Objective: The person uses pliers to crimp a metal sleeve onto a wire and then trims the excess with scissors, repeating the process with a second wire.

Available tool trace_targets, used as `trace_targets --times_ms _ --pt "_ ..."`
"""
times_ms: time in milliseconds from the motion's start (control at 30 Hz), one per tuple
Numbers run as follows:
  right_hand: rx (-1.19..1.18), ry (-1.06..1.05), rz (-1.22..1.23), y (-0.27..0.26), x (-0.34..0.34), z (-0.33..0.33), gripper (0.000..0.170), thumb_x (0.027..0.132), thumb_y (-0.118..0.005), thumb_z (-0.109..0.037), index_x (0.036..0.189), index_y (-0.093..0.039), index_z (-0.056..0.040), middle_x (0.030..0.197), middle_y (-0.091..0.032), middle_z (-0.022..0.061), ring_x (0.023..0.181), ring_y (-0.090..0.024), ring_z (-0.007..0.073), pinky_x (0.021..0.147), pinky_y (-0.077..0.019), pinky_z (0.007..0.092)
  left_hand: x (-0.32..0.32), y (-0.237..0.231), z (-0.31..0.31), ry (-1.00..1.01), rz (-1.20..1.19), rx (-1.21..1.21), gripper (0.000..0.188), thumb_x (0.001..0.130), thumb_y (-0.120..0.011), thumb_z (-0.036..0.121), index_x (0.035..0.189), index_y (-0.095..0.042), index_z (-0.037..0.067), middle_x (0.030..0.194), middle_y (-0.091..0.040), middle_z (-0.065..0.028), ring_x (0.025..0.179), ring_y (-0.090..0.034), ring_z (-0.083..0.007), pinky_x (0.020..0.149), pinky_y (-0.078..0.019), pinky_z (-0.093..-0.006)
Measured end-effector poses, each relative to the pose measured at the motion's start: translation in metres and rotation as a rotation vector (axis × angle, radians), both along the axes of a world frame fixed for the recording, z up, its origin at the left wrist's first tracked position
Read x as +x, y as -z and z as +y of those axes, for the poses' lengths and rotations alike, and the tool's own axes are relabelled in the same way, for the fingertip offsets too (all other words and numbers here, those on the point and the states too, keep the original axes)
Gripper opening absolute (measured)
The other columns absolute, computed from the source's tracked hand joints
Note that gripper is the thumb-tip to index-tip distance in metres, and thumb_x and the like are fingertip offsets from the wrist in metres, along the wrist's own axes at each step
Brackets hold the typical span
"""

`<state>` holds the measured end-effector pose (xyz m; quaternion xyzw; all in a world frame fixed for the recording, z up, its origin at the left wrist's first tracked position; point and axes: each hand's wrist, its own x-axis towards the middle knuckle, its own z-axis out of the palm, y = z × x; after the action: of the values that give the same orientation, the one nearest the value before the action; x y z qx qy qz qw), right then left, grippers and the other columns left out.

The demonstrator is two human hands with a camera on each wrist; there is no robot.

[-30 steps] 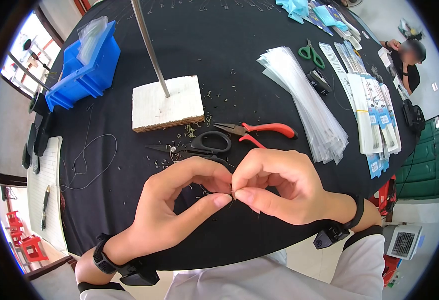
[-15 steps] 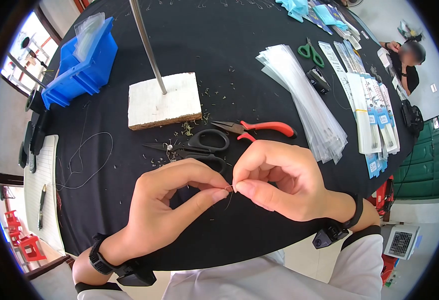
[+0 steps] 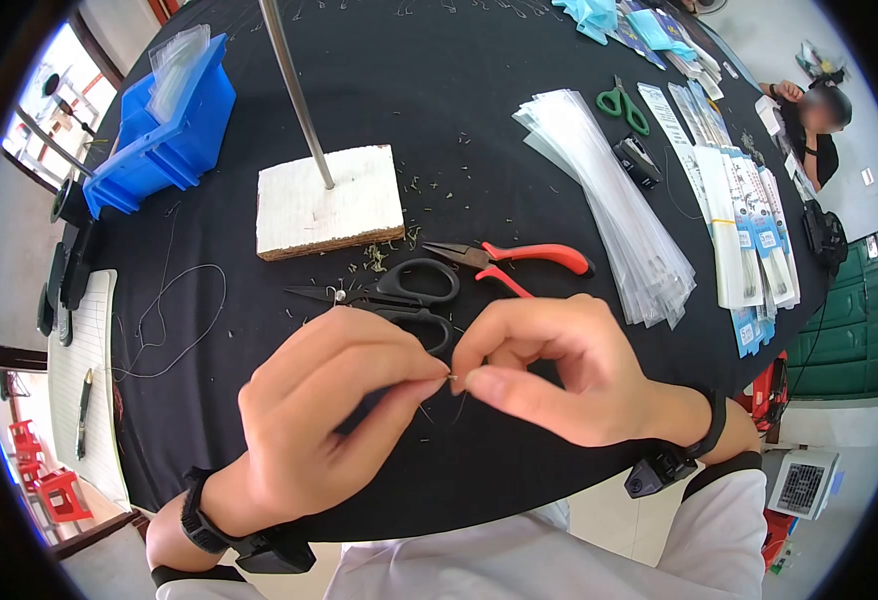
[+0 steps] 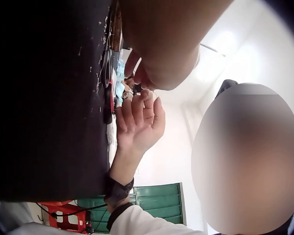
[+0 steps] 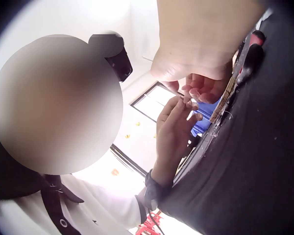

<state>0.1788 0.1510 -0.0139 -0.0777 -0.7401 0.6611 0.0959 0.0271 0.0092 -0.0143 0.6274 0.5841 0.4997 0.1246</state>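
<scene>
My left hand point(image 3: 324, 415) pinches a tiny thing, mostly hidden by the fingertips, at the end of a fine line point(image 3: 459, 408). Close beside it, thumb and curled index finger of my right hand point(image 3: 569, 385) hold the line, whose thin ends hang below the fingertips. Both hands are raised over the near part of the black cloth, as the left wrist view also shows. Just beyond them lie black scissors point(image 3: 421, 283) and red-handled pliers point(image 3: 549, 255). A small bent metal piece point(image 3: 340, 296) shows on the scissors.
A white block point(image 3: 294, 205) carries an upright metal rod. Left are a blue bin point(image 3: 164, 160), a loop of line point(image 3: 221, 300) and a notebook point(image 3: 74, 400) with a pen. Right are clear plastic sleeves point(image 3: 619, 215), green scissors point(image 3: 623, 108) and printed packets point(image 3: 749, 220). Another person sits far right.
My left hand has turned so its back faces up more, its fingers closing together near the line. My right fingertips have come slightly apart from the left ones. The tools lie still.
</scene>
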Motion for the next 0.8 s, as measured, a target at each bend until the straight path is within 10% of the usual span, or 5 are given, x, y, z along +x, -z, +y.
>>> trace_targets --times_ms 500,800 --pt "0.716 0.136 0.385 0.006 -0.005 -0.001 0.018 0.071 -0.066 0.004 0.087 -0.061 -0.0015 0.063 -0.056 0.0043 0.05 -0.053 0.0194 0.044 -0.0386 0.0287 -0.001 0.001 0.001 -0.007 -0.043 -0.053 0.017 0.069 -0.065 -0.008 0.084 -0.061 -0.003 0.083 -0.062 -0.0139 0.075 -0.06 -0.0235 0.069 -0.0465 -0.0299" --pt "0.953 0.106 0.409 0.005 -0.003 0.002 0.028 0.064 -0.07 -0.001 0.092 -0.063 -0.0015 0.067 -0.056 0.0022 0.052 -0.051 0.0163 0.044 -0.0386 0.0278 0.001 0.002 0.002 -0.012 -0.066 -0.065 0.016 0.068 -0.065 -0.009 0.082 -0.06 -0.004 0.081 -0.061 -0.0136 0.073 -0.059 -0.0228 0.067 -0.0461 -0.03"
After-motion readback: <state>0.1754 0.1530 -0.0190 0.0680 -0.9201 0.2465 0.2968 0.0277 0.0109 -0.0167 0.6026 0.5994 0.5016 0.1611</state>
